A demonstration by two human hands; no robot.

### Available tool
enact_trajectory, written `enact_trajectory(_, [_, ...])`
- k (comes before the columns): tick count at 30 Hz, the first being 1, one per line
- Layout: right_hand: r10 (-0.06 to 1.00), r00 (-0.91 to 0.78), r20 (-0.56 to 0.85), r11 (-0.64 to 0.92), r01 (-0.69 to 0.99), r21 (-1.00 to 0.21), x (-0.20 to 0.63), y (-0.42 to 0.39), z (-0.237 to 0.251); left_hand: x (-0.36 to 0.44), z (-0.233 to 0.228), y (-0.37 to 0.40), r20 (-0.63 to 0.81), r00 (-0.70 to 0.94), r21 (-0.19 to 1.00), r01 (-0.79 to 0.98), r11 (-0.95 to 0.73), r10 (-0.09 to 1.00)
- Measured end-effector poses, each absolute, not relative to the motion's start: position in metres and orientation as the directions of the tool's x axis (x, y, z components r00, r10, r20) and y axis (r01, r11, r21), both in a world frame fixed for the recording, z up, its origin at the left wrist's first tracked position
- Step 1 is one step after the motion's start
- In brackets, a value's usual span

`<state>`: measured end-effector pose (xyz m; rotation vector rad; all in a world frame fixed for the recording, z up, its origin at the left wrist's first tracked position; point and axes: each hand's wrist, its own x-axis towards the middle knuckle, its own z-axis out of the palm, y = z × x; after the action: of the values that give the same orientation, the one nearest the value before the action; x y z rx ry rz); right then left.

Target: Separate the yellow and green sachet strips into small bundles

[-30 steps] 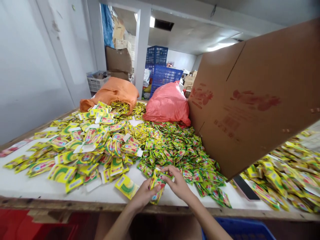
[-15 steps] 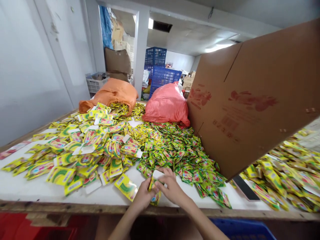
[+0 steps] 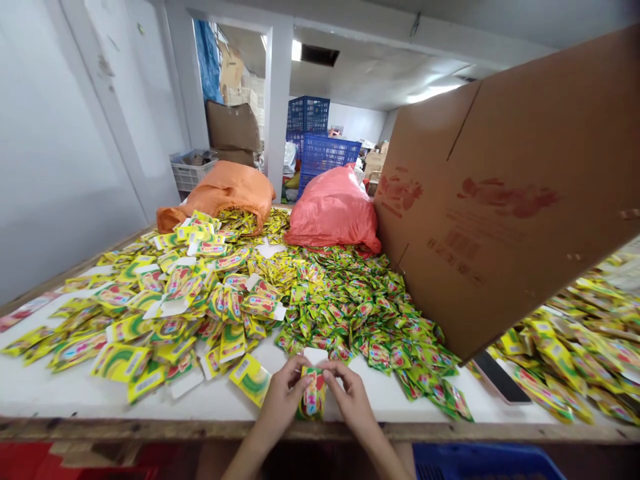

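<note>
- Hands: the left hand [image 3: 284, 399] and the right hand [image 3: 350, 395] meet at the near edge of the worktop [image 3: 75, 390], fingers closed on a small stack of sachets [image 3: 313, 395].
- Left hand grips the stack from its left side, thumb toward the top; right hand pinches the upper right edge between thumb and forefinger.
- The stack of sachets stands roughly upright between both hands, just above the worktop's front edge, its green, yellow and red print facing the camera.
- Just left of the left hand, a flat yellow packet [image 3: 251, 378] lies on the bare white surface.
- Directly behind the hands, a loose heap of small green sachets [image 3: 360, 313] spreads across the middle of the worktop.
- To the left of that heap, a wider spread of larger yellow cartons [image 3: 165, 293], flattened, covers the left half.
- To the right, a large cardboard box [image 3: 500, 200] stands tilted, its lower corner resting among the sachets.
- A dark phone [image 3: 500, 377] lies flat below the box's near edge, with more yellow packs [image 3: 575, 333] beyond it on the right.
- At the far side, an orange sack [image 3: 225, 190] and a pink sack [image 3: 335, 210] rest side by side.
- Blue crates [image 3: 325, 150] are stacked in the room behind the sacks.
</note>
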<state>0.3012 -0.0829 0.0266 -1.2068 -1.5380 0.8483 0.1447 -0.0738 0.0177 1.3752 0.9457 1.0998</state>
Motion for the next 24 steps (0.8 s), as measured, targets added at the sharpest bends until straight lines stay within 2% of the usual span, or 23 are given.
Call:
enact_trajectory(4, [0.952,-0.093,0.291,0.305,0.333,-0.892,0.297,-0.077,0.032,0.138,0.020,-0.066,0.132,0.283,0.986,0.063,-0.156,0.950])
enact_trajectory(9, [0.954,0.015,0.298,0.283,0.278,-0.918,0.289,-0.076,0.029,0.141,0.023,-0.065,0.177,0.211,0.984,-0.031,-0.174,0.961])
enact_trajectory(14, [0.939,-0.092,0.330,0.342,0.332,-0.879,0.290,-0.085,0.037,0.141,0.033,-0.072,0.211,0.223,0.968,0.088,-0.235,0.952])
enact_trajectory(24, [0.969,-0.098,0.228,0.248,0.438,-0.864,0.294,-0.076,0.055,0.145,0.041,-0.065,0.112,0.135,0.984,0.124,-0.129,0.984])
